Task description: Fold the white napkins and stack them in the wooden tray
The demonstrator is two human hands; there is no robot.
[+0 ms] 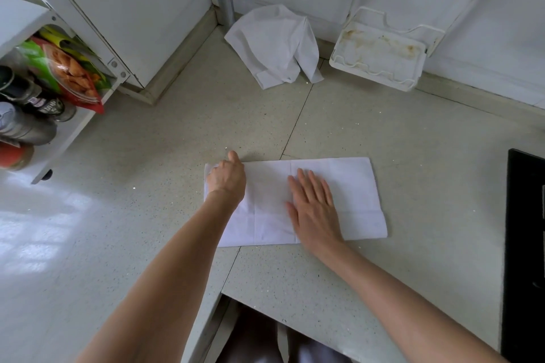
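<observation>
Half-folded napkin (336, 183) lying flat on counter (383, 132), long way across, well short of crumpled napkin (274, 44) by back wall. Right hand (312, 203) pressed on middle, fingers (309, 186) spread, gripping nothing. Left hand (227, 178) curled over left end, grip on edge unclear. Next likely: bring left end over to right, match corners, smooth crease outward. No wooden tray visible

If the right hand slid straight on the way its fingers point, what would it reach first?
The right hand lies flat on the folded napkin, its fingers pointing away and slightly left. Past the napkin's far edge is bare countertop, then probably the crumpled white napkin by the wall, though depth is hard to judge.
</observation>
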